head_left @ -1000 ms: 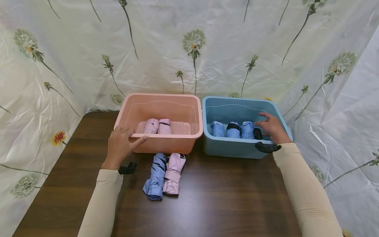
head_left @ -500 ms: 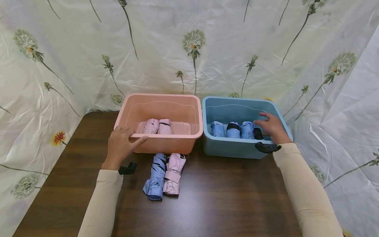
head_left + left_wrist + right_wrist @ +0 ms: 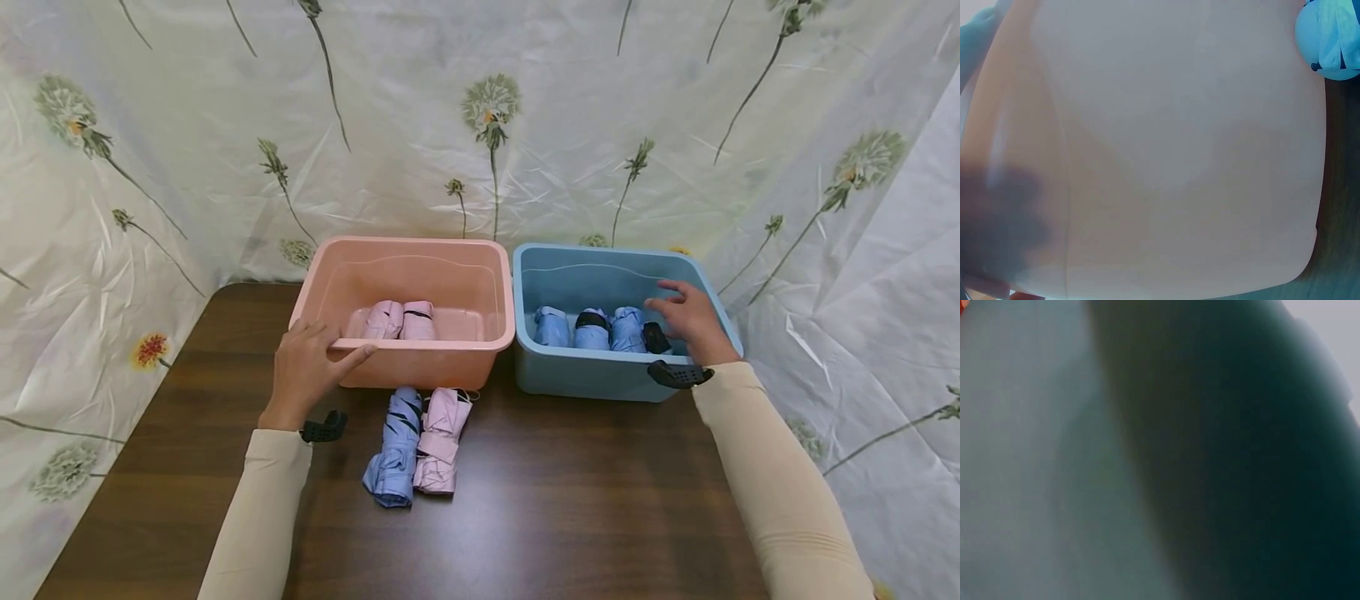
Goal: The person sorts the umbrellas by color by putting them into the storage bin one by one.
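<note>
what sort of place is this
Likely an improvised indoor tabletop workspace: a dark wood-grain table, flower-printed sheeting rising behind and beside it, and a salmon bin and a blue bin on top.

Table (image 3: 570,508), one: dark brown top with wood grain, across the lower middle of the frame; rear left corner rounded, left edge slanting towards the lower left.

Back sheet (image 3: 405,100): pale, glossy, creased, spanning the upper frame; printed with dandelions on long thin stems; one large dandelion head (image 3: 491,102) at upper centre.

Left sheet (image 3: 45,292): similar print, wrinkled, down the left side; red-and-yellow flower (image 3: 150,351) at left, below mid-height.

Right sheet (image 3: 892,333): whitish, loosely folded, down the right side; dandelion print.

Light: soft; pale sheen (image 3: 487,533) on the tabletop at lower centre, glints along the creases.
</note>
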Demonstrator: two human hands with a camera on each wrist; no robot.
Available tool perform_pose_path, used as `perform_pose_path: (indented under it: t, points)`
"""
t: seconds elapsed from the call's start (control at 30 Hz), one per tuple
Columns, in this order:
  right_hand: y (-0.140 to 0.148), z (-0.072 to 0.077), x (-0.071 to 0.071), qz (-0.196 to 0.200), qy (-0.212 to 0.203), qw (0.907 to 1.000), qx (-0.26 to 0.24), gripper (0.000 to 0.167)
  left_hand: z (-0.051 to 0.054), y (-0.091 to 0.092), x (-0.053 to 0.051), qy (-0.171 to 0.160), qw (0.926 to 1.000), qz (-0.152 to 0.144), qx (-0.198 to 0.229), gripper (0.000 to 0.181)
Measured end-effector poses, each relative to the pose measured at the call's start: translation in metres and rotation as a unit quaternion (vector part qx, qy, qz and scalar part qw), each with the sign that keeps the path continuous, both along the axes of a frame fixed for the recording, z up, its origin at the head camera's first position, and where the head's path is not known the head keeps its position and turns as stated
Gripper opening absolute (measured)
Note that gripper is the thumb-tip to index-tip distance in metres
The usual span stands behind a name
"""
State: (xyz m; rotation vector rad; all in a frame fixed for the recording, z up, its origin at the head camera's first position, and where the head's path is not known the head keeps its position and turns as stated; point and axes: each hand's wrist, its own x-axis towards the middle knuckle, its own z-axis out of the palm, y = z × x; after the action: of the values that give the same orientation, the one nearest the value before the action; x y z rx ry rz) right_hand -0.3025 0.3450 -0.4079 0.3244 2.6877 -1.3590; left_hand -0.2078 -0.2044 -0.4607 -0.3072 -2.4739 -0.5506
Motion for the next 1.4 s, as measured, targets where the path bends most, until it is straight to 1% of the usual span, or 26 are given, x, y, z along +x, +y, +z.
perform_pose_path:
  t: [0.33,0.47,0.57,0.67,0.8,0.93,1.13,1.33,1.4]
  points:
    - [-0.002,0.006,0.002,-0.009,0.02,0.9997,0.006,0.066,-0.001,0.001,-0.001,0.011,0.9999,-0.004,0.004,0.054]
    - [0.0,0.009,0.003,-0.013,0.026,0.9996,0.0,0.066,-0.001,0.0,-0.002,0.015,0.9999,-0.005,0.003,0.054]
    - [0.0,0.013,0.004,-0.008,0.029,0.9995,-0.012,0.066,-0.001,0.0,-0.002,0.018,0.9998,-0.003,0.002,0.054]
    - [-0.001,0.017,0.006,-0.007,0.03,0.9993,-0.022,0.068,0.0,-0.001,-0.002,0.018,0.9998,-0.001,0.003,0.053]
    - [-0.005,0.022,0.009,-0.009,0.031,0.9992,-0.021,0.071,0.0,-0.001,-0.002,0.01,0.9999,0.0,0.003,0.053]
    - [-0.009,0.027,0.013,-0.006,0.033,0.9992,-0.023,0.074,0.0,0.0,-0.002,-0.002,1.0,0.001,0.001,0.053]
    - [-0.018,0.036,0.022,0.002,0.038,0.9986,-0.037,0.075,0.0,0.0,-0.002,-0.008,1.0,0.001,0.001,0.053]
    - [-0.03,0.049,0.034,0.026,0.052,0.9972,-0.047,0.079,0.001,0.001,-0.001,-0.01,0.9999,0.001,0.001,0.053]
    - [-0.034,0.053,0.039,0.035,0.059,0.9964,-0.049,0.078,0.001,0.001,0.0,-0.012,0.9999,0.001,0.002,0.052]
